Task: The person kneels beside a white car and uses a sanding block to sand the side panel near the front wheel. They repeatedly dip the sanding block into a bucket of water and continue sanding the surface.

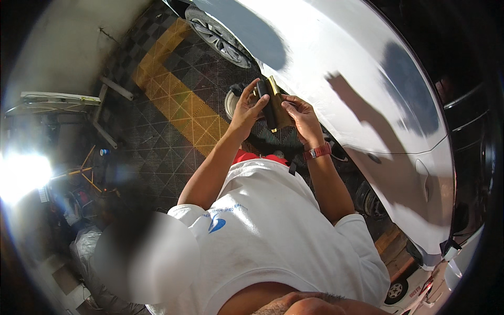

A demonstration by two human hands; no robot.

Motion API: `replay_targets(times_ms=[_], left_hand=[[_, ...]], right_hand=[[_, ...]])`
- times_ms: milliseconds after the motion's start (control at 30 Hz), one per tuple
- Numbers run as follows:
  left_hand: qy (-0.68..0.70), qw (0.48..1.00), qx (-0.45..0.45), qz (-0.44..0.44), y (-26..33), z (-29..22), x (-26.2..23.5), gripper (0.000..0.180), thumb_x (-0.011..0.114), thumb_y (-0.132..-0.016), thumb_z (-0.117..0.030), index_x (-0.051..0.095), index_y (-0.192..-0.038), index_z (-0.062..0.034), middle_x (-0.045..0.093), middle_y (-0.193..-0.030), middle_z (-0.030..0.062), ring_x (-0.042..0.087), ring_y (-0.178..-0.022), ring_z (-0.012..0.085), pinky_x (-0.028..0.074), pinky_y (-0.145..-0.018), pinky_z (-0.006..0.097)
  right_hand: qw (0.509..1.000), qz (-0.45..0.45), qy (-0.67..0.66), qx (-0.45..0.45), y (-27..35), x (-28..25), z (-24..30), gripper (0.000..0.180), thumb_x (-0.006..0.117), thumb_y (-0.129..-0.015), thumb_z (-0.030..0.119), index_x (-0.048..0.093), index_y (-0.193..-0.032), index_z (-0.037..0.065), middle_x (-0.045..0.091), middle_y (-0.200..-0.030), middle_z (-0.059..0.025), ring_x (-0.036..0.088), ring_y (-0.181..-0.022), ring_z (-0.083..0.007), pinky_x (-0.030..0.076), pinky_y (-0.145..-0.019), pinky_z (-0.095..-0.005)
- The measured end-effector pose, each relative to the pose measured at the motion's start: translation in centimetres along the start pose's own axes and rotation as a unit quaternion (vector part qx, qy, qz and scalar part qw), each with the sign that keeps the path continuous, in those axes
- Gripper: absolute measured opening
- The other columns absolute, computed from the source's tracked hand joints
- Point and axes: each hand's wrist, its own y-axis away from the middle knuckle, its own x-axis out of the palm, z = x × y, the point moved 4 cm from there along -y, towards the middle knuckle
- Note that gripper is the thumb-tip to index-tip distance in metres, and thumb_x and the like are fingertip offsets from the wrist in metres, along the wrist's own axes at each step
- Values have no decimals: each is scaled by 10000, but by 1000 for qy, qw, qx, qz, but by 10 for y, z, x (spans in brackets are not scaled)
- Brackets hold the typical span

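In front of my waist, my left hand (249, 111) is closed round a long, narrow black block (267, 109), its thumb pressed on the near side. My right hand (301, 116) pinches a brown sheet with a bright yellow edge (283, 114), which looks like sandpaper. The sheet lies right against the block's right side; whether it is fixed to the block I cannot tell. Both forearms are raised, and a red-strapped watch (317, 151) sits on my right wrist. Just beyond the hands is the white car body (315, 47), with dull grey patches on it.
Partly behind my left hand, a pale bucket (229, 103) stands on the tiled floor (157, 121), which has a yellow band. The car's wheel (218, 39) is at the far left. A glaring work lamp (23, 177) and a yellow stand (86, 170) are at left.
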Motion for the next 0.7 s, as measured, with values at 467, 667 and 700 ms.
replay_targets(times_ms=[467, 667, 700], left_hand=[[-41, 995, 85, 15, 30, 3, 31, 775, 758, -1036, -296, 358, -1692, -202, 603, -1405, 67, 658, -1102, 140, 552, -966, 286], [73, 995, 64, 35, 35, -7, 30, 745, 681, -1073, -327, 304, -1709, -238, 544, -1474, 45, 606, -1244, 164, 553, -1035, 383], [132, 990, 29, 35, 36, -11, 31, 724, 662, -1081, -323, 308, -1707, -237, 551, -1470, 43, 612, -1245, 169, 547, -1057, 401]], right_hand=[[993, 29, -78, 89, 24, -11, 14, 204, 690, -1053, 170, 743, -1199, 37, 784, -1053, -65, 755, -920, -137, 640, -759, -330], [998, 31, -14, 47, 17, 20, 9, 169, 710, -1039, 199, 751, -1135, 66, 771, -1005, -24, 730, -878, -109, 619, -745, -293], [999, 12, -8, 46, 16, 23, 10, 163, 713, -1038, 201, 750, -1126, 68, 767, -991, -17, 725, -868, -105, 616, -740, -289]])
